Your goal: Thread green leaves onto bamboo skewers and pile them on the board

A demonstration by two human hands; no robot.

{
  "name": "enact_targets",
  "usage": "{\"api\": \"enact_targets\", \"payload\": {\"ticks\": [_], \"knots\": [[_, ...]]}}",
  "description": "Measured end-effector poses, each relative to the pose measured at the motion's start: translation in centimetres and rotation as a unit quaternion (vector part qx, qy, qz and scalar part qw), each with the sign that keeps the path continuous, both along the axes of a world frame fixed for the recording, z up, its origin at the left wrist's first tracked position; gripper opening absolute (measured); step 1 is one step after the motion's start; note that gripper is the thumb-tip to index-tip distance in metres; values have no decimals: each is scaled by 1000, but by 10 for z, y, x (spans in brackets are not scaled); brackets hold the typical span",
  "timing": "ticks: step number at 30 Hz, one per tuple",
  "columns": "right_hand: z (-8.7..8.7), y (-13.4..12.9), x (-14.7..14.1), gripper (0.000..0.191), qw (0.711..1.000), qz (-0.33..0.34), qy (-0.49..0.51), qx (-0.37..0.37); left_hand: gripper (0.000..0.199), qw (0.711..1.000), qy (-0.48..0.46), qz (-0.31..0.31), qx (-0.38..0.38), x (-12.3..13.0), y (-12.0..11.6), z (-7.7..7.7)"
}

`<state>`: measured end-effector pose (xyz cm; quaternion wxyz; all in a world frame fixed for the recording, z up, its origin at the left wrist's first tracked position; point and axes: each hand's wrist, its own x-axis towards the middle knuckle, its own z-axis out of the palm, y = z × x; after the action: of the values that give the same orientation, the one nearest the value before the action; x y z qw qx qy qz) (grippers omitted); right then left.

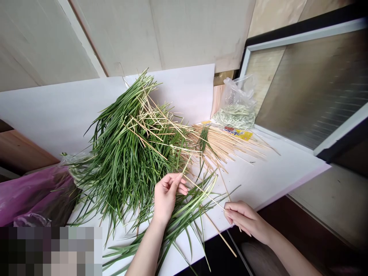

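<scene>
Two-handed pinch on thin wooden skewers [204,193]

Left hand [166,195] and right hand [244,219] close their grips on them, just over long green leaves [126,168] heaped on the white desk [276,180]; more skewers [221,143] lie spread far right.

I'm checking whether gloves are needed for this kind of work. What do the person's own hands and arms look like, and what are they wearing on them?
Both the left hand and the right hand are bare, with no gloves. The left forearm and right forearm show no sleeve, and no ring, watch or bracelet is visible.
</scene>
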<state>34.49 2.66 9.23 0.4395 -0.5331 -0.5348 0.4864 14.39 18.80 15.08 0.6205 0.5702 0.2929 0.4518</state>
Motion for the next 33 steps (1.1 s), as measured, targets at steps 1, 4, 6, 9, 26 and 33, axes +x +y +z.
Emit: {"api": "enact_targets", "payload": {"ticks": [1,4,6,9,26,33], "knots": [[0,0,0,52,1000,-1,-2,0,29,1000,5,6,11,0,-1,0],[0,0,0,53,1000,-3,-4,-5,30,998,21,29,45,1,-3,-1],[0,0,0,53,1000,-2,-1,-10,29,996,35,42,73,1,-4,-2],[0,0,0,54,1000,0,-5,-8,27,991,55,56,110,0,-5,-5],[1,1,-2,51,1000,-7,23,8,31,1000,12,13,9,3,-1,-5],[1,1,-2,51,1000,-9,21,8,32,993,96,-57,46,5,-9,-7]]}}
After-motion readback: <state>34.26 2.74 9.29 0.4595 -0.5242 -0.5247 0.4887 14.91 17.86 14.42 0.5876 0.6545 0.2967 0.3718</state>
